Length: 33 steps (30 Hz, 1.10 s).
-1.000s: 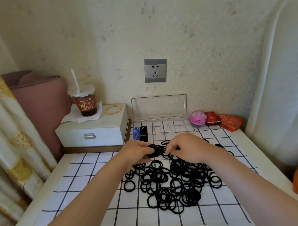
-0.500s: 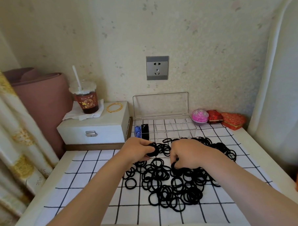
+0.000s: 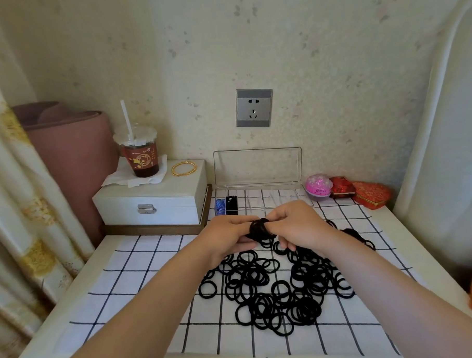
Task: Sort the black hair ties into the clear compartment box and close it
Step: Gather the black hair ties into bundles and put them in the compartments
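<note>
A loose pile of black hair ties (image 3: 277, 282) lies on the checked cloth (image 3: 142, 285). Above its far edge my left hand (image 3: 226, 236) grips a stacked bundle of black ties (image 3: 260, 228). My right hand (image 3: 299, 224) meets it from the right, fingertips pinching at the bundle. Behind the hands stands the clear compartment box (image 3: 273, 201) with its lid (image 3: 257, 165) upright against the wall. Its leftmost cells hold blue ties (image 3: 219, 206) and black ties (image 3: 231, 204); the other cells look bare.
A white jewellery box (image 3: 152, 201) at the back left carries an iced drink with a straw (image 3: 139, 153) and a gold bangle (image 3: 183, 168). A pink ball (image 3: 318, 187) and red pouches (image 3: 370, 194) lie at the back right. A curtain (image 3: 19, 204) hangs left.
My right hand dipped to the pile half a second ago and has come back up to the bundle in my left hand. The left hand stayed about where it was.
</note>
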Motion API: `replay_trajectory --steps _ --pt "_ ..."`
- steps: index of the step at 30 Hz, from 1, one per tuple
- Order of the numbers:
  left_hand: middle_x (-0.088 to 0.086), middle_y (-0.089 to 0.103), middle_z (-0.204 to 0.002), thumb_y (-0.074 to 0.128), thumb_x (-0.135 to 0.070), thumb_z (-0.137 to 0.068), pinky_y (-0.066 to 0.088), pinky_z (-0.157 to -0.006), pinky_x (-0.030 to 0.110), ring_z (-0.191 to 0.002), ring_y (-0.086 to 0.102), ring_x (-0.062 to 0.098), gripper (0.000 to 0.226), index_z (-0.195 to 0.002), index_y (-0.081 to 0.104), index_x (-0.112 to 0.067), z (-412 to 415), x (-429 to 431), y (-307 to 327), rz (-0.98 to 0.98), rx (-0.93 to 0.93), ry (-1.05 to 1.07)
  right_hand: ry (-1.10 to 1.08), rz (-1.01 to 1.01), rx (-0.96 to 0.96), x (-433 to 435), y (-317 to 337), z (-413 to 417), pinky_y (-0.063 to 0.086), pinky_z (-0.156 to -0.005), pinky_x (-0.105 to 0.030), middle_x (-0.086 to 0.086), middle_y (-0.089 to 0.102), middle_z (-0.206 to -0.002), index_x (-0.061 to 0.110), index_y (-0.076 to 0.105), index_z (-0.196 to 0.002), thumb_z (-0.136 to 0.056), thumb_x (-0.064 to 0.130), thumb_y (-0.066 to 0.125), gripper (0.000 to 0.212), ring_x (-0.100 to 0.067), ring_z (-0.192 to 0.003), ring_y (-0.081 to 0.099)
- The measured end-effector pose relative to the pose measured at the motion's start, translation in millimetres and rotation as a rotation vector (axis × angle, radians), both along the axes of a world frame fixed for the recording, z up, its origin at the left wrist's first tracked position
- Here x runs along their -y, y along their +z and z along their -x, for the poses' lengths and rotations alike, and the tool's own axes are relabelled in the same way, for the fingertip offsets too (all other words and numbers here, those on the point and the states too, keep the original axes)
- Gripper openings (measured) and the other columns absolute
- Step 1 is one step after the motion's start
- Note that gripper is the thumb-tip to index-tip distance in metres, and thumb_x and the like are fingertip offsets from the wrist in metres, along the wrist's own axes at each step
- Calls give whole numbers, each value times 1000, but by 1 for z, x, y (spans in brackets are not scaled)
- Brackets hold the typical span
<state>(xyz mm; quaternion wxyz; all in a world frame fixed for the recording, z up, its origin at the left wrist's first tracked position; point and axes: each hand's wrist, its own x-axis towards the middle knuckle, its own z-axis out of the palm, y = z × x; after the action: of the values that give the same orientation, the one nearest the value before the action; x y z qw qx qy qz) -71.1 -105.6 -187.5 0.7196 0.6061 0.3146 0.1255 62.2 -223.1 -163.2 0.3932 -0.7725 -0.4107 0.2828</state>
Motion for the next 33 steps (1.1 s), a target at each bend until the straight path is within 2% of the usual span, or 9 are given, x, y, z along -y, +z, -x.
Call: replay_trajectory --steps 4,6,8,12,18,22,26,30,33 --pt "14 72 -103 59 -24 -97 59 -84 34 -95 71 23 27 -113 70 -5 0 1 4 114 30 -17 -90 27 109 -5 -6 5 41 -39 -16 -5 66 -53 21 74 -78 -83 24 71 7 -11 -35 53" --pt "10 73 -109 67 -28 -92 58 -85 32 -101 69 20 30 -114 71 -7 0 1 4 64 26 -58 -121 21 158 -6 -8 7 44 -39 -18 -2 68 -55 22 72 -76 -81 23 71 6 -10 -37 55" --pt "5 72 -113 74 -20 -86 57 -85 26 -103 69 14 33 -118 71 -11 1 2 3 -19 20 -101 -123 9 222 -8 -10 8 45 -42 -20 2 69 -61 22 73 -74 -79 25 73 5 -8 -43 58" --pt "6 72 -114 66 -5 -90 57 -85 25 -102 70 14 30 -119 70 -11 2 -2 -1 -65 -4 -91 -38 13 231 -7 -10 5 49 -49 -18 4 73 -72 28 74 -79 -81 28 73 2 0 -48 59" --pt "8 71 -115 60 -4 -94 57 -89 29 -102 70 17 28 -119 69 -14 3 -4 1 -70 0 -100 21 22 -10 -1 -5 -2 46 -47 -22 0 70 -86 22 68 -105 -86 29 73 21 -5 -56 61" --pt "11 69 -116 61 -4 -94 58 -86 27 -101 70 18 31 -122 64 -15 6 -6 4 -135 1 -101 23 8 -496 2 -3 -3 54 -56 -32 -11 67 -115 19 56 -124 -90 21 72 37 -22 -84 70" --pt "10 72 -110 69 -7 -89 58 -84 27 -98 71 17 27 -116 67 -11 9 -9 6 -180 -15 -69 66 18 -586 0 -7 -2 59 -69 -35 -14 73 -110 5 69 -116 -90 20 72 30 -22 -84 71" --pt "4 74 -102 73 -8 -86 59 -80 25 -93 73 13 21 -105 74 -16 11 -8 9 -249 -19 -58 -28 20 -656 -3 -12 -1 61 -72 -38 -14 74 -104 1 70 -113 -88 18 73 30 -25 -82 74" --pt "2 74 -100 74 -12 -85 60 -80 26 -88 73 14 24 -108 73 -17 13 -10 9 -330 -44 -62 -20 36 -686 -3 -15 1 61 -72 -39 -16 72 -113 -1 69 -113 -87 18 73 33 -28 -87 74"
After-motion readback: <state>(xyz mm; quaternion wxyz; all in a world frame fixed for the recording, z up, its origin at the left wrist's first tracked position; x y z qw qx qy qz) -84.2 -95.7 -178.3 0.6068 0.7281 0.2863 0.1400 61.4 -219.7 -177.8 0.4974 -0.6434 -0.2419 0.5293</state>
